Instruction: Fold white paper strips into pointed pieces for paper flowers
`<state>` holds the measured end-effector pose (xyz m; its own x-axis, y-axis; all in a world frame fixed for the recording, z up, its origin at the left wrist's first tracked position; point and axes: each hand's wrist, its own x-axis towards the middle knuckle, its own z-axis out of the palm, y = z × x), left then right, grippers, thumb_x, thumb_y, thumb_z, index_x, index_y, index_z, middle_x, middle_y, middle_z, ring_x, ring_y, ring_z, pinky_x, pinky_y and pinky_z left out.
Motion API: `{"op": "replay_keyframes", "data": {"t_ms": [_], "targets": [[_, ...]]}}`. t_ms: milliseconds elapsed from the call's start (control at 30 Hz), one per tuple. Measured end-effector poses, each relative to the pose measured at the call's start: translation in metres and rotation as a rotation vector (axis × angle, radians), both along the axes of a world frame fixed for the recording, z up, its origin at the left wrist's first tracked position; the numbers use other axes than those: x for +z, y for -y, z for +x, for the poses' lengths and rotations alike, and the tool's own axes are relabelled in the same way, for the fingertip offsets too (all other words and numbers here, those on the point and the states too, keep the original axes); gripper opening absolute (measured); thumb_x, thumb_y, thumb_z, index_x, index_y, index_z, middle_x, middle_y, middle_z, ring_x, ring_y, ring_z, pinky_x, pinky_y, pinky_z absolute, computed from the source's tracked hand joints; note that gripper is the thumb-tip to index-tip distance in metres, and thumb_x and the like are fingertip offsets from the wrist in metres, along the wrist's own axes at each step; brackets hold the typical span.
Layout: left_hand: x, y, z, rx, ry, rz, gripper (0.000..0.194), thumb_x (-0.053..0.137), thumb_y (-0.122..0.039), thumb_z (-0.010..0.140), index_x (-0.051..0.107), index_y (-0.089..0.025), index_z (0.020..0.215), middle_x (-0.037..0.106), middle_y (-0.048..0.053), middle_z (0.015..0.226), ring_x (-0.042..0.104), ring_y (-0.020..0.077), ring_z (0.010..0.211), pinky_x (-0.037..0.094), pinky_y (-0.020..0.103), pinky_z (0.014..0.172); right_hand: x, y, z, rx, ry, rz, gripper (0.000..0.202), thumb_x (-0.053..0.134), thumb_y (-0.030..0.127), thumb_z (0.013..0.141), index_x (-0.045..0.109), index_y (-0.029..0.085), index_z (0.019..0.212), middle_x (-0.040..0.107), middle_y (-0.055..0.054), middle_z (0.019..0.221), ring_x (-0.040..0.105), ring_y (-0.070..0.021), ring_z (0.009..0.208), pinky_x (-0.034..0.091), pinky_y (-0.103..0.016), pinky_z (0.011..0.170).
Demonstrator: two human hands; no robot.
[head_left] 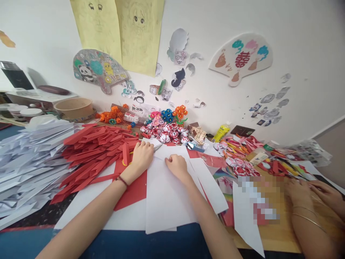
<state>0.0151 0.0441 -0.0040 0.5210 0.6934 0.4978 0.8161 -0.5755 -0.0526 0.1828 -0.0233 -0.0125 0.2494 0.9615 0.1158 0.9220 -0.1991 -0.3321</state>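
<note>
My left hand (pixel 142 155) is curled over the top of the papers, its fingertips turned down and partly hidden. A thin grey pointed piece juts out to its right, and a yellow loop (pixel 124 158) shows to its left; they may be parts of scissors. My right hand (pixel 176 165) is closed near the upper part of a white paper sheet (pixel 169 201), thumb and bent fingers pinching it. Beneath lie more white sheets (pixel 208 183) and a red sheet (pixel 134 194). Folded red strips (pixel 99 151) are heaped left of my left hand.
A big pile of folded white strips (pixel 32 158) fills the left side. Red-and-white paper flowers (pixel 167 133) and a yellow bottle (pixel 221 132) stand along the wall. Another person's hands (pixel 302 190) are at a wooden board (pixel 280 237) on the right.
</note>
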Motion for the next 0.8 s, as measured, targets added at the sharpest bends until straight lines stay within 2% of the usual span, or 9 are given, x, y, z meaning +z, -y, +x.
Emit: {"op": "replay_keyframes", "data": {"t_ms": [133,300,400,467,600,700,800], "targets": [[0.0,0.007,0.005,-0.088,-0.032,0.019,0.017,0.047,-0.014,0.087,0.063,-0.015,0.082,0.065,0.013,0.086,0.055,0.0257,0.086,0.033,0.039,0.075,-0.003,-0.008,-0.011,-0.076,0.096,0.0,0.037,0.039,0.037,0.094,0.068,0.014,0.089,0.068,-0.015,0.086,0.063,-0.0221,0.082,0.038,-0.028,0.067],[0.009,0.015,0.006,-0.191,-0.085,0.073,0.017,0.06,-0.032,0.085,0.064,-0.016,0.087,0.064,0.012,0.092,0.05,0.0287,0.097,0.032,0.042,0.085,-0.005,-0.001,-0.005,-0.005,0.14,0.0,0.036,0.04,0.039,0.094,0.068,0.019,0.085,0.069,-0.009,0.081,0.062,-0.0189,0.077,0.035,-0.026,0.064],[0.013,0.016,0.003,-0.25,-0.153,0.134,0.008,0.058,-0.019,0.085,0.065,-0.015,0.087,0.064,0.012,0.093,0.05,0.0275,0.1,0.031,0.043,0.091,-0.005,0.003,0.0,0.038,0.153,0.012,0.034,0.042,0.04,0.093,0.067,0.02,0.081,0.068,-0.007,0.077,0.06,-0.018,0.073,0.032,-0.026,0.062],[0.014,0.015,0.003,-0.283,-0.186,0.163,0.015,0.052,-0.01,0.086,0.065,-0.015,0.084,0.064,0.011,0.089,0.051,0.0263,0.098,0.031,0.042,0.092,-0.006,0.004,0.001,0.051,0.161,0.023,0.035,0.042,0.039,0.093,0.066,0.02,0.079,0.067,-0.007,0.076,0.06,-0.0184,0.071,0.032,-0.026,0.061],[0.012,0.015,0.005,-0.352,-0.175,0.18,0.018,0.049,-0.008,0.086,0.064,-0.015,0.078,0.062,0.009,0.079,0.052,0.0254,0.091,0.033,0.042,0.09,-0.006,0.003,0.0,0.059,0.165,0.048,0.032,0.042,0.036,0.094,0.065,0.019,0.078,0.066,-0.007,0.073,0.059,-0.0189,0.069,0.033,-0.027,0.061],[0.014,0.017,0.007,-0.363,-0.095,0.206,0.02,0.046,-0.009,0.088,0.063,-0.015,0.08,0.063,0.009,0.081,0.052,0.0242,0.089,0.034,0.041,0.088,-0.003,0.004,-0.001,0.049,0.162,0.093,0.026,0.04,0.031,0.095,0.064,0.02,0.093,0.067,-0.006,0.083,0.06,-0.0193,0.076,0.037,-0.028,0.066],[0.019,0.021,0.009,-0.337,0.028,0.209,0.021,0.042,-0.012,0.092,0.062,-0.016,0.087,0.064,0.008,0.087,0.054,0.0226,0.087,0.034,0.041,0.085,0.004,0.008,-0.001,0.083,0.1,0.288,0.027,0.043,0.024,0.092,0.055,0.02,0.116,0.064,-0.008,0.104,0.058,-0.0208,0.095,0.041,-0.03,0.078]]}}
